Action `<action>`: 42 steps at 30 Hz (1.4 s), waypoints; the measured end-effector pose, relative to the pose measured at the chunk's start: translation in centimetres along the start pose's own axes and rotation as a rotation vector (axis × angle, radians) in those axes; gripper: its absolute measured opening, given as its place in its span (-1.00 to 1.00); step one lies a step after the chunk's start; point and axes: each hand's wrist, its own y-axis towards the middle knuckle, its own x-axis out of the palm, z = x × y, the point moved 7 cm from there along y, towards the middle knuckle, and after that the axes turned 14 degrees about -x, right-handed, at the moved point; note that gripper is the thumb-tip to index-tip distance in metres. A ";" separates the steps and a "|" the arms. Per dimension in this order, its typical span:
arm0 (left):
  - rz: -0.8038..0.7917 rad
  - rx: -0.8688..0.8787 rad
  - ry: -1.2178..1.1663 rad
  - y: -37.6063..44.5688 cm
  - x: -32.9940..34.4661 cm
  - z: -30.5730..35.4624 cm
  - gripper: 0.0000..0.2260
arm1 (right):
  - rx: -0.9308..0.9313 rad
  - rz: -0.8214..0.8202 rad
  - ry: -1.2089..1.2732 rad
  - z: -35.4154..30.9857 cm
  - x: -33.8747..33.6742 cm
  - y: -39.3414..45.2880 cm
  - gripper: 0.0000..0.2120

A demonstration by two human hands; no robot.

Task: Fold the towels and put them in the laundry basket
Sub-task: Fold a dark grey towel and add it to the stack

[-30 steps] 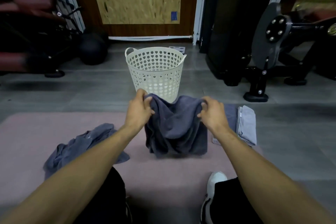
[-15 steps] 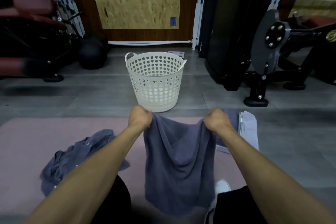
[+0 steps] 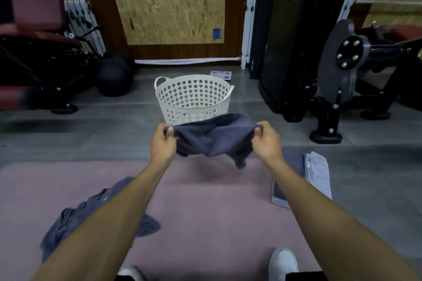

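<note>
A dark grey towel is stretched in the air between my hands, above the pink mat. My left hand grips its left corner and my right hand grips its right corner. The towel billows forward, its free end hanging off the mat. Just beyond it stands the white perforated laundry basket, upright on the grey floor. A crumpled grey towel lies on the mat under my left forearm. A stack of folded towels sits at the mat's right edge.
Black gym machines stand close to the right of the basket. A black ball and a red bench are at the left. My white shoe rests at the mat's near edge.
My hands lifted the towel off the mat, let it hang down full length, then swung it up and forward toward the basket. The camera tilted up slightly.
</note>
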 end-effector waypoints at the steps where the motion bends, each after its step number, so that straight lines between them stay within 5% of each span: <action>1: 0.006 -0.038 -0.004 -0.5 -0.4 -1.2 -0.85 | 0.027 -0.013 0.014 0.6 0.2 -1.0 -0.81; 9: -0.001 -0.451 0.228 -10.3 -5.2 -17.3 -0.90 | 0.353 -0.198 -0.091 9.2 1.9 -17.3 -0.82; 17: -0.056 -0.508 0.330 -17.6 -7.8 -23.4 -0.84 | 0.439 -0.273 -0.181 10.9 0.7 -27.2 -0.78; 22: -0.211 -0.615 0.529 -20.7 -6.7 -24.9 -0.79 | 0.498 -0.590 -0.293 11.9 1.6 -30.9 -0.74; 27: -0.558 -0.683 1.025 -23.5 -6.0 -29.1 -0.72 | 0.530 -1.081 -0.413 12.2 3.5 -34.3 -0.77; 30: -0.526 -0.600 1.122 -22.1 -6.2 -30.0 -0.67 | 0.492 -1.020 -0.390 12.3 4.5 -32.9 -0.84; 34: -0.510 -0.633 0.954 -19.2 -5.2 -31.2 -0.85 | 0.364 -0.930 -0.311 12.5 7.7 -29.9 -0.80; 42: -0.454 -0.530 0.769 -8.3 -0.9 -34.5 -0.87 | 0.167 -0.913 -0.239 13.4 18.1 -23.7 -0.67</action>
